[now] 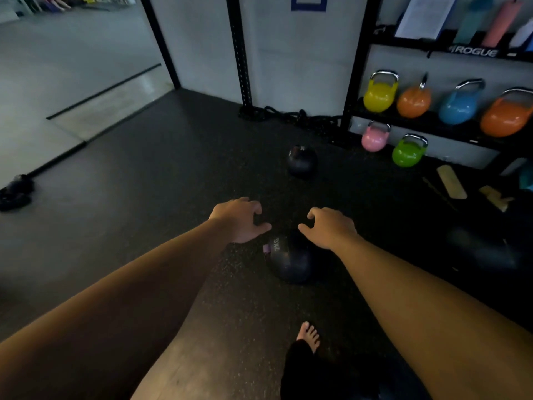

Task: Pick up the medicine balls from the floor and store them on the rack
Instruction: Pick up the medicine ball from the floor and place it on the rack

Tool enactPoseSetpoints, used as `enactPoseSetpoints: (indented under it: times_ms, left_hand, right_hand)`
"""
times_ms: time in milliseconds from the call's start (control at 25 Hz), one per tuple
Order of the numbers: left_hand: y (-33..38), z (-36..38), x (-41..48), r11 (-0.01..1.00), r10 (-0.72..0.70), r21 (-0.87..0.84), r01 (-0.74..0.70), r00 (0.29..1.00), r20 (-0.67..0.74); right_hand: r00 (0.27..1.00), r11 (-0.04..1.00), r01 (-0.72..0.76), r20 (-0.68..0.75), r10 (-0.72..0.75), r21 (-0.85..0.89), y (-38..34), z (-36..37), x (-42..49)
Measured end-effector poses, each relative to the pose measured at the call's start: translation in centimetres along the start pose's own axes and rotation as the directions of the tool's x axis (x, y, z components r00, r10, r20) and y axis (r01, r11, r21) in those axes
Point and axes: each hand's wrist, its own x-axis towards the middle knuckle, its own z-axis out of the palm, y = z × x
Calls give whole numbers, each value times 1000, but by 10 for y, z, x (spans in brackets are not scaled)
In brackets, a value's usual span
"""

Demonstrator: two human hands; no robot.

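Observation:
A black medicine ball [290, 262] marked 2KG lies on the dark rubber floor just ahead of my bare foot. My left hand [240, 219] hovers above and to the left of it, fingers curled apart, holding nothing. My right hand [328, 226] hovers over its upper right side, also empty with fingers spread. A second black ball [301, 161] rests farther off near the rack [353, 90]. A third dark ball [487, 249] sits in shadow at the right.
The black rack at the right holds coloured kettlebells [380, 93] on two shelves. A coiled black rope [288, 115] lies by an upright post. Wooden pieces [451, 186] lie on the floor at right. A dark bundle [16, 192] sits at far left.

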Motion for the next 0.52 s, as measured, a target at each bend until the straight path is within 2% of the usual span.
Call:
enactPoseSetpoints:
  times_ms: [120,280,520]
  left_hand:
    - [-17,-1,95,1000,-2,-7,3,997,77]
    - [-31,5,201,998,39,-50,-34,994,105]
    - [-40,85,344,993,115,-63,-103,965,235]
  right_hand:
    - [997,999,-32,74,32,-6,9,6,83]
    - [986,995,-99,133,101,-19,21,22,171]
    - [965,973,-208,179,189,94,41,85,287]
